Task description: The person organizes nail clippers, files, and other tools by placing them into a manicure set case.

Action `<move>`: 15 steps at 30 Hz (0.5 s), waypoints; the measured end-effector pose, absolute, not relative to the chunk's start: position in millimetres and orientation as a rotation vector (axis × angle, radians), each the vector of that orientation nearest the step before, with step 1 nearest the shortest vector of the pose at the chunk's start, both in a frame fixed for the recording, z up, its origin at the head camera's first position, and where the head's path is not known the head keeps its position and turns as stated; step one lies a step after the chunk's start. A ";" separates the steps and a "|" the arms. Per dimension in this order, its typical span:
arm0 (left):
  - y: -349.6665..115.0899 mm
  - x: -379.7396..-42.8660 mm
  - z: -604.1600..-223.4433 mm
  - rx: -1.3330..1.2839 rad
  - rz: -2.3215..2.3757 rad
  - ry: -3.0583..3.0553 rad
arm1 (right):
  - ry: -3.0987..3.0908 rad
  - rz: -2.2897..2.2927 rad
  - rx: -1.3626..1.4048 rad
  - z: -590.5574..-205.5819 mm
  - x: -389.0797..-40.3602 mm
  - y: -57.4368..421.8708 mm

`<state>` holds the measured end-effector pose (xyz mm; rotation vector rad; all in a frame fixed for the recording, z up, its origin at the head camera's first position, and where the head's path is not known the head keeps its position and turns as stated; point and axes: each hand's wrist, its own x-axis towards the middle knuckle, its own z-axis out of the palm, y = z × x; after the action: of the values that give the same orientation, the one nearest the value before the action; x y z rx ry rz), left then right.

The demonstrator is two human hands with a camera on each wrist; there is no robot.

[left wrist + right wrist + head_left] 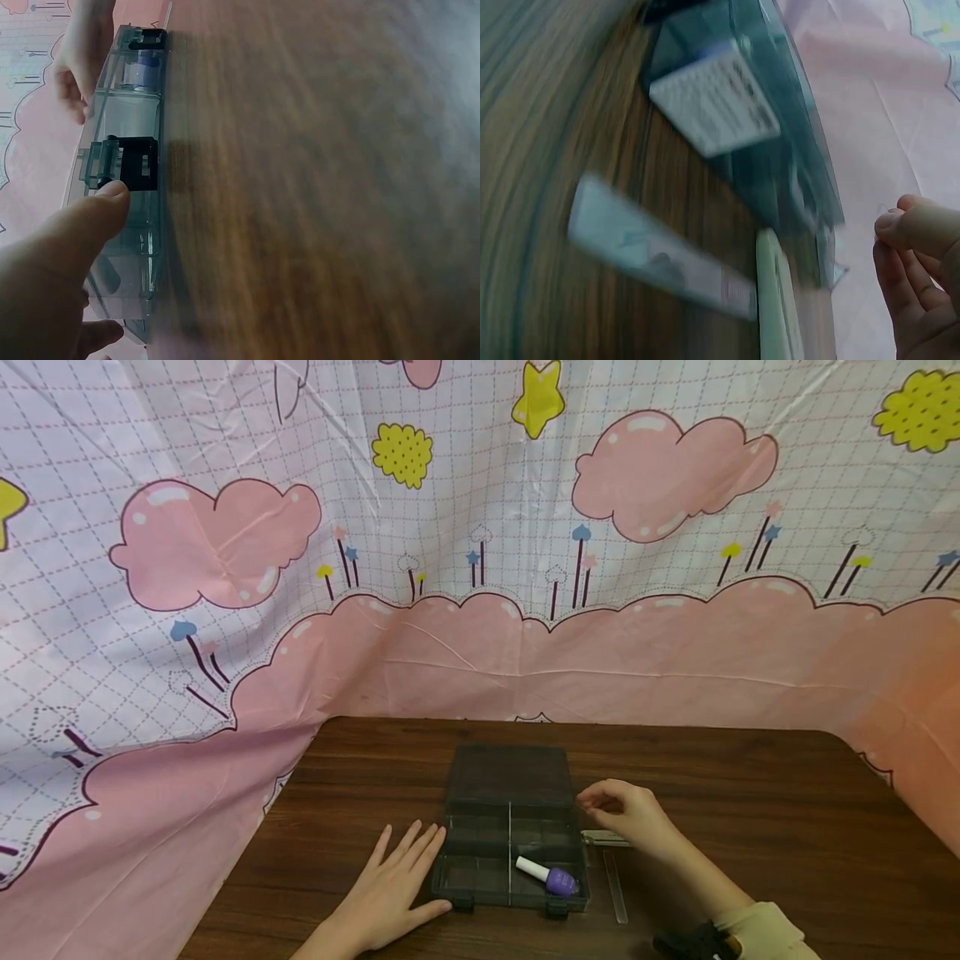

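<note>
A dark see-through compartment box (pixel 480 877) lies on the table with its lid (pixel 510 774) folded back. In its front right compartment rests a nail polish bottle (pixel 561 882), purple with a white cap. My left hand (pixel 390 885) touches the box's left side with fingers extended; in the left wrist view its thumb (pixel 112 199) lies by a black latch (pixel 139 163). Right of the box is my right hand (pixel 633 814), raised above the table. Its thumb and fingertips pinch a small clear piece (pixel 882 209), too faint to identify.
A clear flat strip (pixel 615 887) lies on the wooden table (pixel 360 768) right of the box. Partly beneath the right hand is a slim pale green tool (pixel 604 837). Behind the table hangs a pink cloud-patterned cloth (pixel 450 652).
</note>
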<state>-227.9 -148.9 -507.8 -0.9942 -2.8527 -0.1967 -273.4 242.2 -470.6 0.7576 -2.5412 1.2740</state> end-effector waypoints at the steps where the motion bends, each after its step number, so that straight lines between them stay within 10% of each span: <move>1: -148.9 -227.9 -508.0 -0.994 -0.196 -2.853 | -2.540 1.290 0.788 -470.7 -274.3 237.6; 15: -148.1 -227.0 -508.1 -0.998 -0.206 -2.849 | -2.650 1.270 1.005 -478.0 -285.8 195.8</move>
<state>-227.0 -148.1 -508.1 -0.9976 -2.8492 -0.2058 -285.8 195.8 -478.0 1.0052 -2.6497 1.2701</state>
